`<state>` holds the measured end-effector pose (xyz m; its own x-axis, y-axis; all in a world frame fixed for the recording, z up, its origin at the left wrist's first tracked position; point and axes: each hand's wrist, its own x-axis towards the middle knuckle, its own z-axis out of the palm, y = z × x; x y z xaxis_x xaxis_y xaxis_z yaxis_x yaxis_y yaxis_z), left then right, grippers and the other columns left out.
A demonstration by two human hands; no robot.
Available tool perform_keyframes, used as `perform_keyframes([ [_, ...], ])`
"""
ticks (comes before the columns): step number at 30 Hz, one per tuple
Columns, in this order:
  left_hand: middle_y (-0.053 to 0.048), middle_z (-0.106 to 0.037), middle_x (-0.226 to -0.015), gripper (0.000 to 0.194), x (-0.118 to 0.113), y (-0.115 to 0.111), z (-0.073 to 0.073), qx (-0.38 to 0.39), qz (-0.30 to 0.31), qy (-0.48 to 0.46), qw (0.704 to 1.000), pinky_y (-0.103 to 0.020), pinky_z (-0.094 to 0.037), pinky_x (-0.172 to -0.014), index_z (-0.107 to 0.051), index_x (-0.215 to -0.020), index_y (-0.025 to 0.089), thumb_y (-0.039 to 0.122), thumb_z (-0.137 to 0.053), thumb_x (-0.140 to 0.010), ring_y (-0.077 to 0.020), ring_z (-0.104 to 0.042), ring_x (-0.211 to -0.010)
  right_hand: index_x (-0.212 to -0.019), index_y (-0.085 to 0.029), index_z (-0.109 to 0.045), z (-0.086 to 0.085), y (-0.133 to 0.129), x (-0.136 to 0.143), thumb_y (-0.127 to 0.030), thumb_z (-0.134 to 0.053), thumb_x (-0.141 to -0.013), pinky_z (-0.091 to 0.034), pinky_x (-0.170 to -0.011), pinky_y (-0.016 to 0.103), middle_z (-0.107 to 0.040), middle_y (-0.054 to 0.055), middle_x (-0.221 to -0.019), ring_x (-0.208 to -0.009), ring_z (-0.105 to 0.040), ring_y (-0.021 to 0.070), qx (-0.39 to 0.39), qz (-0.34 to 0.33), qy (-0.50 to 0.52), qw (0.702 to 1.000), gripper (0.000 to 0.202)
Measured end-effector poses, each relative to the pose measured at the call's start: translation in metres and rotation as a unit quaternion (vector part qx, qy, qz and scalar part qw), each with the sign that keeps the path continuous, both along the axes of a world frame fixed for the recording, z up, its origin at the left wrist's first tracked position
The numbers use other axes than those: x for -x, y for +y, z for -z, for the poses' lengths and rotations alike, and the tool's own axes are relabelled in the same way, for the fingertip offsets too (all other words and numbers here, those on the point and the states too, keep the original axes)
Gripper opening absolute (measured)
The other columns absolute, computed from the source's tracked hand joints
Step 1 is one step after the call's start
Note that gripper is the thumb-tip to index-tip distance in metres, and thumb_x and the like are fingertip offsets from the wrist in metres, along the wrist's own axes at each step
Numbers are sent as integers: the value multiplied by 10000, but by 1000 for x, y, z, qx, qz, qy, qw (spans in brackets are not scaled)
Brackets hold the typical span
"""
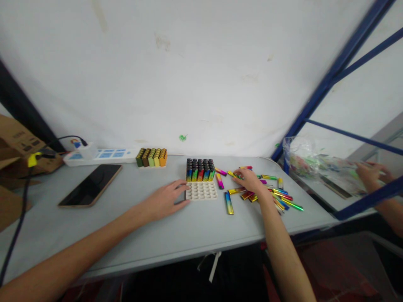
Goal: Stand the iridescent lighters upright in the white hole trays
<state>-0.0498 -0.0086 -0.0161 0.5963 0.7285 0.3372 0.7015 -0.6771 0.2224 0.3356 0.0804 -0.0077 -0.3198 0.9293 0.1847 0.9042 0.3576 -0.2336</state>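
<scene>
My left hand (171, 197) lies on the table with thumb and fingers apart, touching the left edge of a white tray with round holes (202, 191). Just behind that tray, lighters with black tops and shiny coloured bodies (200, 170) stand upright in rows. Over at the right, my right hand (250, 179) reaches into a loose pile of shiny coloured lighters (281, 196). Its thumb and fingers close around a yellow-green lighter (232, 174) at the pile's left side. A blue and gold lighter (229, 203) lies apart, nearer the front.
Another block of upright green, brown and orange lighters (151, 157) stands near the wall. Left of it are a white power strip (103, 155), a phone (91, 185) and cardboard (22, 147). A blue metal frame (310, 111) rises at the right, beside a clear plastic bag (300, 157).
</scene>
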Motion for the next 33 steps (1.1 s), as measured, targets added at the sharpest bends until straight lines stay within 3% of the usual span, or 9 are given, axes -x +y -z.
perform_keyframes([
  [9,-125,-598,-1377,378,0,-1,-2,10,-8,14,1000,-425,-501,-1123,-636,-1293,204,435,-556,-1004,-270,-635,-1227,-1106,-125,-728,-3,-2,6,-254,-663,-944,-484,-903,332,-740,146,-1071,-1019,-660,254,-9,9,-18,1000,218],
  [17,-140,-589,-1382,382,-1,-1,-2,14,-8,18,1000,-462,-503,-1117,-635,-1296,189,424,-547,-1008,-291,-631,-1229,-1068,-164,-709,-5,-3,7,-237,-673,-933,-503,-842,316,-767,105,-1029,-938,-700,234,-45,29,43,998,158],
  [24,-126,-615,-1352,355,-1,-1,-2,4,3,0,1000,-426,-516,-1105,-636,-1276,203,415,-563,-1001,-267,-652,-1185,-1156,-163,-744,-15,-9,20,-454,-567,-999,-540,-799,354,-791,99,-907,-784,-726,253,-93,35,95,991,374],
  [27,-119,-619,-1340,347,0,-1,-2,2,1,-7,1000,-417,-521,-1095,-641,-1265,209,414,-568,-996,-266,-658,-1176,-1180,-202,-741,-26,-19,37,-499,-523,-1017,-541,-925,393,-788,103,-1083,-956,-732,271,-111,-13,165,980,404],
  [30,-117,-619,-1341,337,0,-2,-1,-5,3,-13,1000,-408,-527,-1086,-643,-1260,213,408,-579,-993,-263,-660,-1174,-1274,-229,-697,-38,-32,58,-446,-453,-1054,-499,-1043,399,-732,96,-1248,-1158,-669,257,-96,-96,212,968,393],
  [33,-128,-619,-1340,336,-1,-2,1,-11,-1,-14,1000,-417,-539,-1070,-645,-1256,205,399,-604,-984,-272,-661,-1171,-1370,-233,-626,-47,-43,77,-385,-415,-1070,-535,-959,376,-718,98,-1173,-1057,-676,227,-66,-158,226,959,397],
])
